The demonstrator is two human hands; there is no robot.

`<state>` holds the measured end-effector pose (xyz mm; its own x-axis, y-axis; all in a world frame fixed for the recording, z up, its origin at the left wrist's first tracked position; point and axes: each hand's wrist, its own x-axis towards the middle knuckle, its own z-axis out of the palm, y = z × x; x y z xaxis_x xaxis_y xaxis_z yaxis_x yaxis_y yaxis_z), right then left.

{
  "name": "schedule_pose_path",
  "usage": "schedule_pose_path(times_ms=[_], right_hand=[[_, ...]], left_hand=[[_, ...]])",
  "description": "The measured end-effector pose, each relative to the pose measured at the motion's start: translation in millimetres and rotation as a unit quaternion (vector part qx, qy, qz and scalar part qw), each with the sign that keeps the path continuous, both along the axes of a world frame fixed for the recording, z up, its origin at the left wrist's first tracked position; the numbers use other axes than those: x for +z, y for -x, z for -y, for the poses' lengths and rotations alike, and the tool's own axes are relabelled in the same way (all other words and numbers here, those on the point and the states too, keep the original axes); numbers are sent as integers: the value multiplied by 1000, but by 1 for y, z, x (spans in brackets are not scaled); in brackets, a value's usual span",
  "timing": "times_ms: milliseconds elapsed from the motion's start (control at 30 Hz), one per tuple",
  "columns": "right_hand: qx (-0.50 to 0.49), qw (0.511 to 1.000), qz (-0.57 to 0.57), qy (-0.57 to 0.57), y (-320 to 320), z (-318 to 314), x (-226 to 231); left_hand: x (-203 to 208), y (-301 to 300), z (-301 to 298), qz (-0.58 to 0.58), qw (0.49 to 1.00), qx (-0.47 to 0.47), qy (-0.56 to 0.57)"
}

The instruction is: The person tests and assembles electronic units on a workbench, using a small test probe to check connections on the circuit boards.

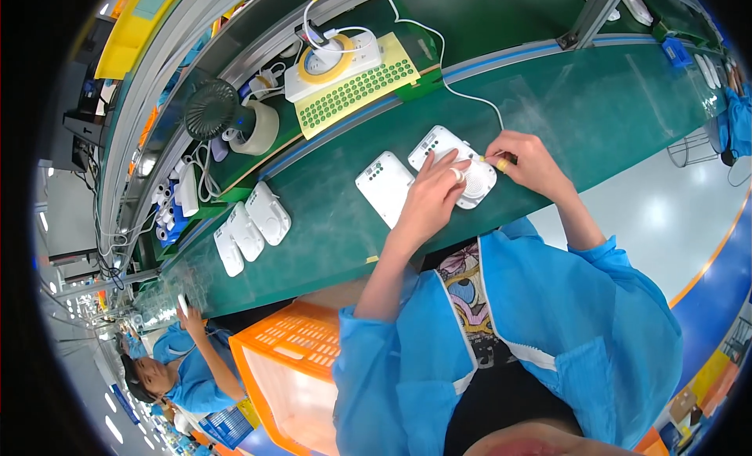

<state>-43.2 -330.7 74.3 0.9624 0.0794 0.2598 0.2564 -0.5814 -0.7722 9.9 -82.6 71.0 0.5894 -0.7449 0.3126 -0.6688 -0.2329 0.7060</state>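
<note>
A white plastic device (479, 191) with rounded corners and a round perforated patch lies on the green bench top. My left hand (429, 196) holds it by the left part, fingers bent over its face. At its right edge my right hand (529, 162) pinches the end of a thin white cable (487, 103); the plug itself is hidden by the fingers. Yellow covers show on the right fingertips. Just left of these hands lies a second flat white device (384, 186), partly behind my left hand.
Three white devices (247, 230) lie farther left. Behind stand a power strip (356, 58), a yellow sheet of green dots (356, 92) and a small dark fan (211, 110). An orange crate (290, 342) stands below the bench's near edge. Another person (184, 362) works at far left.
</note>
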Motion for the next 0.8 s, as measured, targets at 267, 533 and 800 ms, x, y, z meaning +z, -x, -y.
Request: schedule_pose_path(times_ms=[267,533,800], right_hand=[[-115,993,25,25,10,-48,-24],[-99,994,-21,-41,3,-57,-26],[-72,994,-19,-76,4,-57,-34]], left_hand=[[3,0,-25,-14,1000,-3,-3],[1,0,-27,-5,1000,-6,-13],[4,-21,-23,-30,983,166,76]])
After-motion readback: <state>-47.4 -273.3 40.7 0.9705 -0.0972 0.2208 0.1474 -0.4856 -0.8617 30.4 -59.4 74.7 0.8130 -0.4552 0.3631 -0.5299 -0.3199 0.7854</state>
